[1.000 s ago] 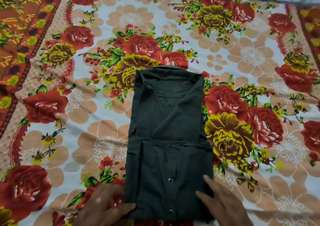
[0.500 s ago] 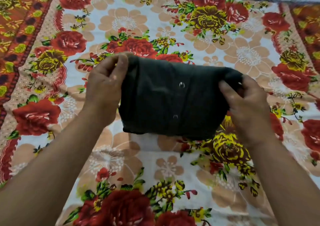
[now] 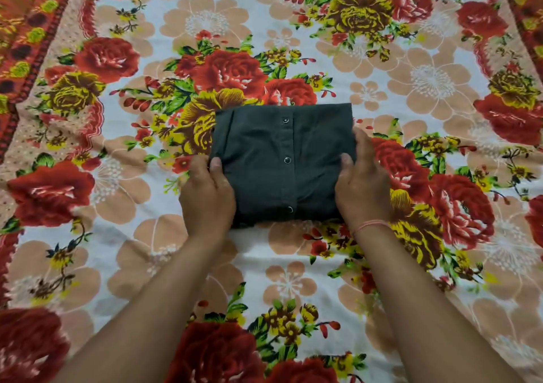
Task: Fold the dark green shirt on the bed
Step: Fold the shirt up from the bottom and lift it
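The dark green shirt (image 3: pixel 282 162) lies on the bed as a compact folded rectangle, its button placket with three snaps facing up. My left hand (image 3: pixel 207 197) grips its left near corner, thumb on top and fingers tucked under the edge. My right hand (image 3: pixel 363 182) holds the right side the same way, thumb resting on the cloth. A thin pink thread circles my right wrist. Both forearms reach in from the bottom of the view.
The bed is covered by a floral sheet (image 3: pixel 147 265) with red roses, yellow flowers and peach blooms on white. An orange patterned border (image 3: pixel 26 30) runs along the left side, another along the right edge (image 3: pixel 529 15).
The near half of the shirt was lifted and folded over the far half. The bundle, held up in both hands half a second ago, now lies flat on the sheet.
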